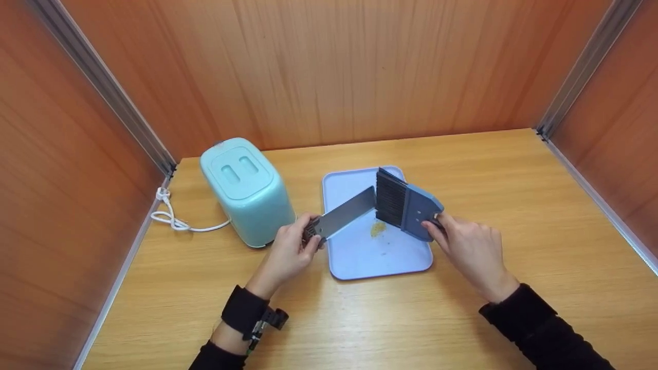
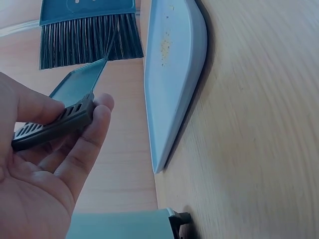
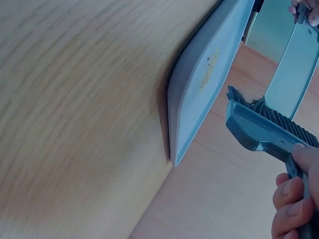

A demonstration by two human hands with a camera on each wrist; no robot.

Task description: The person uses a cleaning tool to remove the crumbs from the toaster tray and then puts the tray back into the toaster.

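Note:
My left hand [image 1: 292,245] grips the dark slotted handle of a narrow metal crumb tray [image 1: 348,211], thumb on one face and fingers on the other. The metal part is tilted over a light blue serving tray [image 1: 354,264]. My right hand [image 1: 470,245] holds a blue-grey hand brush [image 1: 420,205] by its handle. Its black bristles [image 2: 89,42] meet the far end of the crumb tray. A small heap of yellowish crumbs [image 1: 378,228] lies on the serving tray below, with a few specks around it.
A mint-green toaster [image 1: 257,205] with its lid on stands left of the serving tray. From it a white cord [image 1: 177,223] runs left, looped near the side wall. Wood-grain panels [image 1: 329,72] enclose the table at the back and both sides.

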